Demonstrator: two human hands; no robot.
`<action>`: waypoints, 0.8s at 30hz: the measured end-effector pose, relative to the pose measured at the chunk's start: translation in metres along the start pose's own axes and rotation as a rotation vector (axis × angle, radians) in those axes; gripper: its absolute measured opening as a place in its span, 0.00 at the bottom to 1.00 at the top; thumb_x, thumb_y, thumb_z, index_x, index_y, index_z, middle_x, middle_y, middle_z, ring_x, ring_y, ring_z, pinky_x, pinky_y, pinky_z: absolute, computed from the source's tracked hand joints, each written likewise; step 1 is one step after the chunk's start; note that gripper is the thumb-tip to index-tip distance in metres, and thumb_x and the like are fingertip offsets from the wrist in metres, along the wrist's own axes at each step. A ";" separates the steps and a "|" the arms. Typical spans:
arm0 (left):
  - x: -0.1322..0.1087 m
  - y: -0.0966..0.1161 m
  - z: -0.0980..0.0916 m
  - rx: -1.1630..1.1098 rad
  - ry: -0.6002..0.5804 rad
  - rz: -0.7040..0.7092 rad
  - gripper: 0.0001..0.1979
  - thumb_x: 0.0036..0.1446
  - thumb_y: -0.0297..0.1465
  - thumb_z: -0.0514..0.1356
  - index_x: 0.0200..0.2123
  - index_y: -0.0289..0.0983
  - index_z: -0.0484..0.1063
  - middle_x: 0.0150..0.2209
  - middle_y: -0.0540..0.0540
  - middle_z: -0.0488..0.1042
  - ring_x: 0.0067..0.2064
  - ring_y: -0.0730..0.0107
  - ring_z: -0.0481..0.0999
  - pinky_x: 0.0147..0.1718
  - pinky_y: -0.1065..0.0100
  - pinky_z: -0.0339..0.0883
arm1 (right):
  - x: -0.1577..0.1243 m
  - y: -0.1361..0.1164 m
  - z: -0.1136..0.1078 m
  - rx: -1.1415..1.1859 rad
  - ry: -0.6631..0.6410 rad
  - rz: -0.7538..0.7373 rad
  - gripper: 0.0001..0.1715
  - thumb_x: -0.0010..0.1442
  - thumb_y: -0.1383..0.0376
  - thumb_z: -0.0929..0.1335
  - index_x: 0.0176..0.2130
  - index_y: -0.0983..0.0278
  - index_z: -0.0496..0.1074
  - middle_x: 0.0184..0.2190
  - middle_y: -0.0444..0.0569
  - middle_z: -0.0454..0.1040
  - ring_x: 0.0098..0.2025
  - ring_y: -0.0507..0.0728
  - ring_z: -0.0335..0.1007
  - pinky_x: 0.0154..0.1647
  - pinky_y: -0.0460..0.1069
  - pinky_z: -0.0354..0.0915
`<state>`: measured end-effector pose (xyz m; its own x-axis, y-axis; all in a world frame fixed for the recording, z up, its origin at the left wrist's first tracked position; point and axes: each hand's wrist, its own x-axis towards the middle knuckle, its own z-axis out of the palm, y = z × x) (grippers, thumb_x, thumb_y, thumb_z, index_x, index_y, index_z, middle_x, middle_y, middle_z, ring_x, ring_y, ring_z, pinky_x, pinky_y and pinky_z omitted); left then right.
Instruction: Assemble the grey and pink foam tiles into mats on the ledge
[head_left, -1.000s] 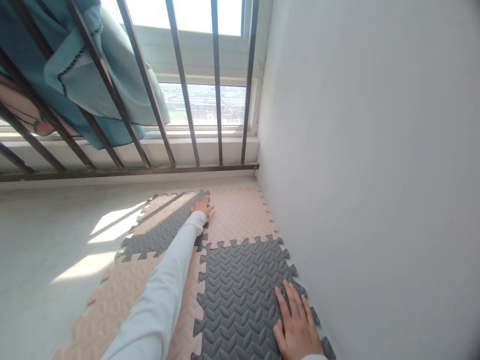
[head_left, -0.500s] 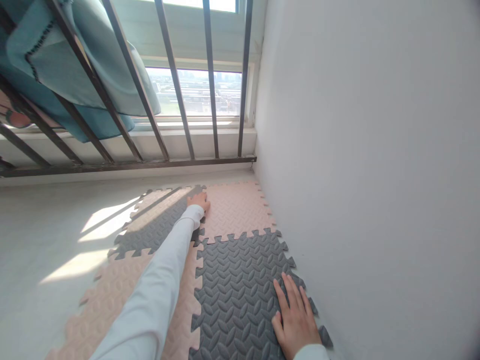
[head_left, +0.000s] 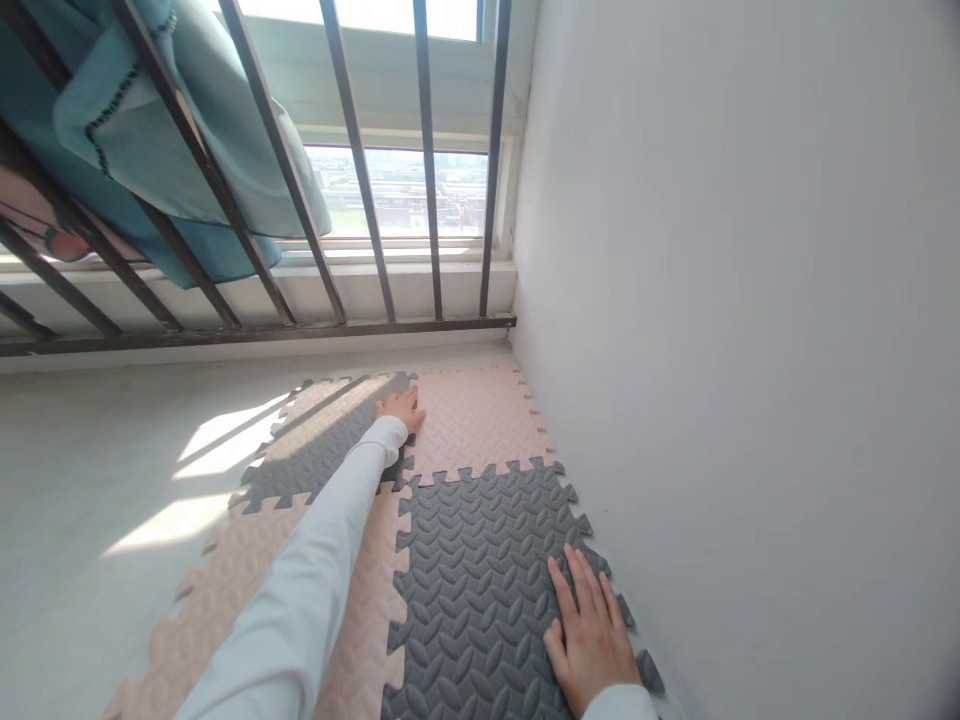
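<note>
The pale, smooth floor carries four interlocking foam puzzle tiles, laid flat as a two-by-two checker. The far pink tile locks into the far edge of the near grey tile. The near pink tile meets its left edge, and the far grey tile lies diagonally off its far-left corner. Sunlight patches fall on the bare floor further left.

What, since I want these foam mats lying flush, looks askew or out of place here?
Nothing stands out. The foam tiles lie flat, teeth meshed; left hand at the far seam, right hand flat on the near gray tile.
</note>
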<state>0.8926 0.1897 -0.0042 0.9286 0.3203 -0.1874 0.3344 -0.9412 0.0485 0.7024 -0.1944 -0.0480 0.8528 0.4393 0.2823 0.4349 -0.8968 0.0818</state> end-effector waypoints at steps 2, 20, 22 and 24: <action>0.005 -0.001 -0.002 -0.035 -0.006 -0.044 0.30 0.52 0.44 0.44 0.59 0.45 0.50 0.63 0.49 0.45 0.59 0.52 0.51 0.50 0.50 0.54 | -0.001 0.003 0.002 -0.007 0.032 -0.029 0.43 0.47 0.67 0.60 0.61 0.60 0.44 0.61 0.50 0.48 0.61 0.59 0.44 0.60 0.59 0.44; 0.004 0.015 -0.022 -0.156 -0.026 0.021 0.28 0.48 0.37 0.55 0.55 0.41 0.58 0.57 0.43 0.59 0.54 0.55 0.63 0.53 0.53 0.55 | -0.003 0.006 -0.004 0.006 -0.023 -0.040 0.43 0.48 0.67 0.60 0.61 0.59 0.43 0.62 0.50 0.46 0.62 0.59 0.43 0.60 0.58 0.43; -0.026 0.023 -0.038 -0.376 0.083 0.111 0.24 0.49 0.32 0.54 0.52 0.38 0.61 0.53 0.43 0.65 0.49 0.63 0.68 0.52 0.60 0.59 | -0.003 0.005 -0.003 0.006 -0.030 -0.043 0.41 0.48 0.67 0.60 0.60 0.59 0.47 0.62 0.49 0.48 0.62 0.59 0.43 0.60 0.58 0.43; -0.074 0.032 -0.063 -0.648 0.272 0.246 0.19 0.51 0.32 0.52 0.48 0.36 0.66 0.45 0.45 0.72 0.45 0.67 0.70 0.49 0.63 0.63 | -0.001 0.004 -0.003 0.007 -0.038 -0.033 0.38 0.48 0.67 0.60 0.59 0.60 0.51 0.61 0.50 0.49 0.62 0.59 0.44 0.60 0.58 0.43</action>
<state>0.8448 0.1431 0.0733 0.9677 0.2033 0.1493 0.0613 -0.7638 0.6425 0.7020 -0.1984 -0.0447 0.8481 0.4706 0.2433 0.4649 -0.8814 0.0842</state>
